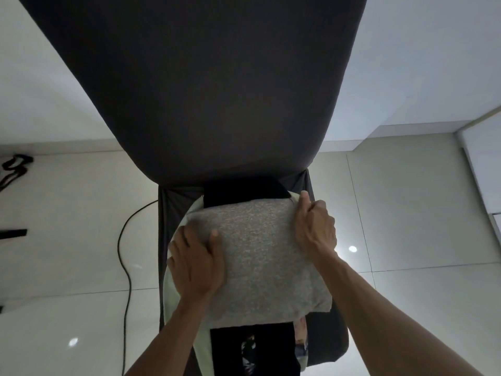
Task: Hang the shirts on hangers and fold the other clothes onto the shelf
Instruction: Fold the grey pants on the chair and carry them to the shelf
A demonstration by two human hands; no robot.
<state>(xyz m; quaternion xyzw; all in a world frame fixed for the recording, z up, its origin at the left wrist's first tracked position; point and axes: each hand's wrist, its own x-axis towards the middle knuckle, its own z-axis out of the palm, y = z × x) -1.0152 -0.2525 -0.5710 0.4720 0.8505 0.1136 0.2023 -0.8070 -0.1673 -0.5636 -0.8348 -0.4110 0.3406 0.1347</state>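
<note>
At the far left edge, a tangle of black straps (pixel 15 169) lies on the pale tiled floor (pixel 81 240), with a flat black bar (pixel 13 234) a little nearer along the same edge. A black cable (pixel 125 256) curves across the tiles from beside the chair and runs down toward the bottom of the frame. In the middle stands a chair under a dark grey stretch cover (pixel 217 85), its tall back filling the upper centre. On the seat lies a stack of clothes: a pale white garment (pixel 173 283) shows along the left side, a black garment (pixel 244 195) peeks out at the far end against the chair back, and another black garment with a printed design (pixel 252 348) lies at the near end. On top of the stack sits a folded grey heathered garment (pixel 265 256). The left hand (pixel 196 264) rests flat on the garment's left part, fingers fairly straight and spread, thumb lying on the fabric, pressing rather than gripping. The right hand (pixel 315 226) is at the garment's far right corner, fingers curled around the edge and grasping it. To the right, white walls (pixel 420 63) meet the tiles.
</note>
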